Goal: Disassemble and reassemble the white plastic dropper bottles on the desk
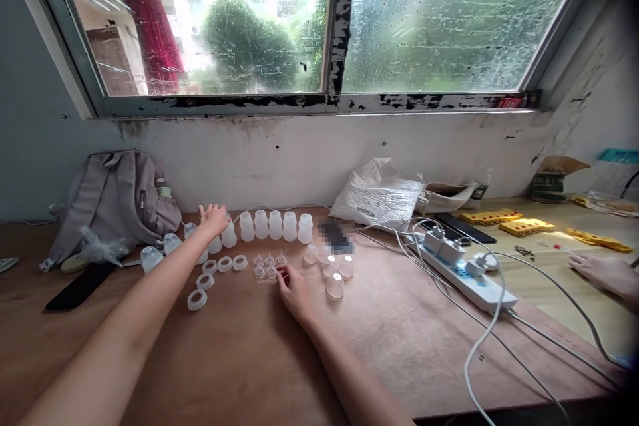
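Translucent white bottles stand on end in a curved row across the middle and left of a brown tabletop, close together but spread in a single line, apparently so that each can be reached by itself. The person's left hand is stretched over this row; its fingers look partly spread, but whether they touch or grip a bottle cannot be told.

Inside the curve, nearer the person, white rings lie flat in a line that follows the bottles, seemingly sorted by kind. To their right, small clear pieces with thin tips sit in two short rows, tips up. The right hand rests just beside these, thumb and forefinger near each other; whether anything is pinched between them cannot be made out. Further right, clear round caps form a loose cluster, near the right hand.

Beyond this, a grey backpack leans against the wall at left, with a dark phone lying in front. A silvery pouch lies behind the caps. At right, a white power strip trails cables, and another person's hand rests on a lighter surface near yellow parts.
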A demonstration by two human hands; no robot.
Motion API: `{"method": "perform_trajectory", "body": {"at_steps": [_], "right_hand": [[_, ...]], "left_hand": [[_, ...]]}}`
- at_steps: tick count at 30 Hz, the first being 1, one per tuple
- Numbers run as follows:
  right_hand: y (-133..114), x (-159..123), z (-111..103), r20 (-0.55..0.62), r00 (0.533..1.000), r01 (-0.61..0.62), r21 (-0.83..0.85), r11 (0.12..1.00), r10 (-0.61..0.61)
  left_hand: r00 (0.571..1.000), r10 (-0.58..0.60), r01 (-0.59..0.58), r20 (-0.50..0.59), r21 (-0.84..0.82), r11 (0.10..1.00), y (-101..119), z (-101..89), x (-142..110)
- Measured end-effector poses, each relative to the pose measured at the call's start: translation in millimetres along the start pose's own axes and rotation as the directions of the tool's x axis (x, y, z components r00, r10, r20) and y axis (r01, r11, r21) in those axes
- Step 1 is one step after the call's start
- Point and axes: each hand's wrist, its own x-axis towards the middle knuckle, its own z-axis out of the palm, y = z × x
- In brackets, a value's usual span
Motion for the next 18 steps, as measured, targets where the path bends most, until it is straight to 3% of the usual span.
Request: {"method": "perform_trajectory", "body": {"at_steps": [4, 8, 11, 14, 16, 18], "right_hand": [[0.9, 0.2, -1.4, -0.042, 0.998, 0.029, -0.238, 0.971, -0.04], [1.4, 0.5, -1.5, 0.08, 0.995, 0.084, -0.346, 0.935, -0.06], [2.8, -0.4, 0.2, 0.167, 0.984, 0.124, -0.4, 0.908, -0.061], [4.5, -2.1, 2.7, 0.254, 0.966, 0.16, -0.423, 0.892, -0.053], [4.9, -2.9, 4.1, 0.275, 0.959, 0.183, -0.424, 0.887, -0.067], [4.4, -2.9, 4.5, 0.249, 0.965, 0.185, -0.409, 0.894, -0.085]], "left_hand": [[1.0, 0.0, -0.001, -0.02, -0.027, 1.0, 0.0, -0.1, -2.6], [0.998, -0.008, 0.005, -0.065, -0.05, 0.999, 4.1, -5.2, -7.1], [0.985, -0.025, 0.006, -0.172, -0.112, 0.994, 10.1, -12.0, -18.6], [0.969, 0.042, -0.108, -0.243, -0.262, 0.959, 12.0, -14.5, -49.6], [0.969, 0.17, -0.22, -0.179, -0.31, 0.925, 7.3, -10.6, -81.7], [0.966, 0.241, -0.257, -0.088, -0.317, 0.913, -2.3, -2.0, -117.1]]}}
